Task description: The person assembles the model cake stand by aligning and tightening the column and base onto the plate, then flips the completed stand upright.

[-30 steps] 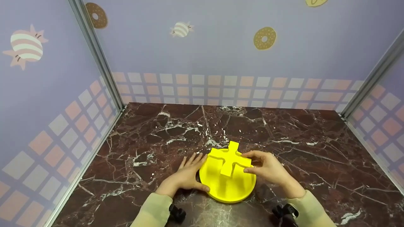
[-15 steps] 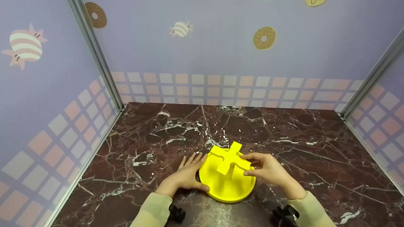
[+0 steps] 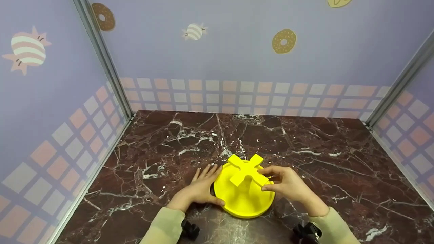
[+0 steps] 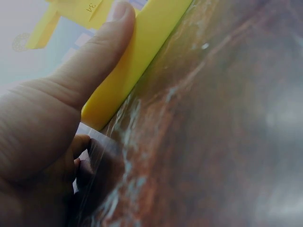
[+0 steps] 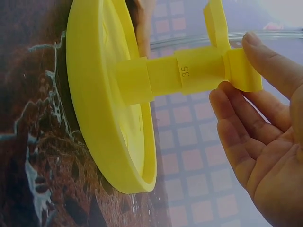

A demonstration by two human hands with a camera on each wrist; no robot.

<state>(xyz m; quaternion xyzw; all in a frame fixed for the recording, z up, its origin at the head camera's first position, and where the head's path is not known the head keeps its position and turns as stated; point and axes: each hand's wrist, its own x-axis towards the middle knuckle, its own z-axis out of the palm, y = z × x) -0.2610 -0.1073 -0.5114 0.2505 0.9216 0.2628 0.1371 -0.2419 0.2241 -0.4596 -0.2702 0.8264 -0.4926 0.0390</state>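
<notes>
A yellow cross-shaped knob (image 3: 248, 170) with a collar marked "35" (image 5: 201, 70) stands upright on a narrower post (image 5: 164, 75). This post rises from the middle of a shallow round yellow base (image 3: 249, 206) with a raised rim, set on the table. My right hand (image 3: 288, 184) pinches one arm of the knob, thumb on one side and fingers on the other. With fingers straight and spread, my left hand (image 3: 200, 189) rests against the left side of the base. In the left wrist view its thumb (image 4: 97, 54) lies along the rim; its other fingers are mostly hidden.
The dark red marbled table (image 3: 169, 142) extends around the base. A purple back wall (image 3: 230, 61) with printed sweets and tiles closes off the far side, with metal posts (image 3: 108, 64) at the corners. Both wrists carry black devices (image 3: 190, 229).
The knob has turned clockwise as seen from above, its far arm swinging right. My right hand has shifted slightly toward me with it. The left hand and the base have stayed in place.
</notes>
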